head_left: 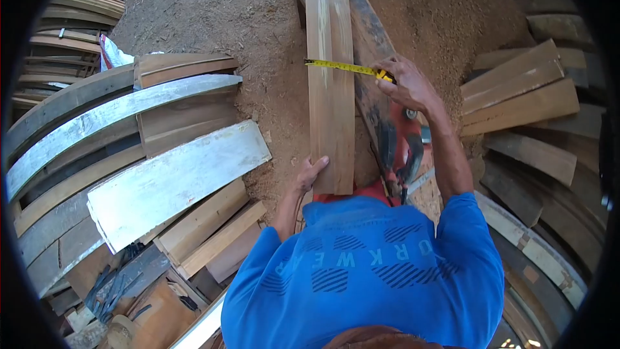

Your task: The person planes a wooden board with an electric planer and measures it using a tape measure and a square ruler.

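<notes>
A long wooden board (pixel 330 129) runs away from my body, its near end close to my blue shirt. My left hand (pixel 311 174) grips the board's left edge near that end, thumb on top and fingers partly hidden. In my right hand (pixel 408 84) is a yellow tape measure (pixel 385 76), held just right of the board. Its extended blade (pixel 339 66) lies across the board's width, the tip at the left edge. A red and black power tool (pixel 402 139) rests below my right hand, right of the board.
A worn wooden bench plank (pixel 374 26) lies under and right of the board. Stacked lumber with a white-painted board (pixel 187 181) stands on the left. More loose boards (pixel 523 100) are piled on the right. Sawdust covers the ground (pixel 213 6).
</notes>
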Demonstrator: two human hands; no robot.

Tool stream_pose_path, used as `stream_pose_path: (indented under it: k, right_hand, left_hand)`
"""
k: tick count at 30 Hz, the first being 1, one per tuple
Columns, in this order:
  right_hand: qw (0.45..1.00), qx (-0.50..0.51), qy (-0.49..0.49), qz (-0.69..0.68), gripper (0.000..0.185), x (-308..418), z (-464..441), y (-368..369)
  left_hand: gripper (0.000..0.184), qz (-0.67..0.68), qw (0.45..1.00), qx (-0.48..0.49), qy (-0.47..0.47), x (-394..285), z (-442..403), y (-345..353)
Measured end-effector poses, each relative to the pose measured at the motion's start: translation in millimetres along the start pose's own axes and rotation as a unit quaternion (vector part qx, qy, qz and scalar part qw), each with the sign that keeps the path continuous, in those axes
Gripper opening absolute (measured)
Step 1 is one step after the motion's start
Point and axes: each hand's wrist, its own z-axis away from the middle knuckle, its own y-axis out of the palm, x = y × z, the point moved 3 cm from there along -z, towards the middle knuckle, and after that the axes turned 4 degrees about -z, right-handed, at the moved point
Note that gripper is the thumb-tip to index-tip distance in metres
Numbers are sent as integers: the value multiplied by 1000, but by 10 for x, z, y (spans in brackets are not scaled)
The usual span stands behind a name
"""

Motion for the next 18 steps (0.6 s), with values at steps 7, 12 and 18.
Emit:
stream_pose_path:
  k: [7,12,18]
  right_hand:
    - [995,99,12,4,49,566,1245,-438]
    - [995,98,-2,19,48,929,1831,-402]
    - [990,135,-3,38,48,1060,2017,-218]
  left_hand:
    - [73,207,971,113,50,-955,930,575]
    - [72,280,950,127,51,-1003,1239,885]
    - [78,306,940,85,121,-855,1266,955]
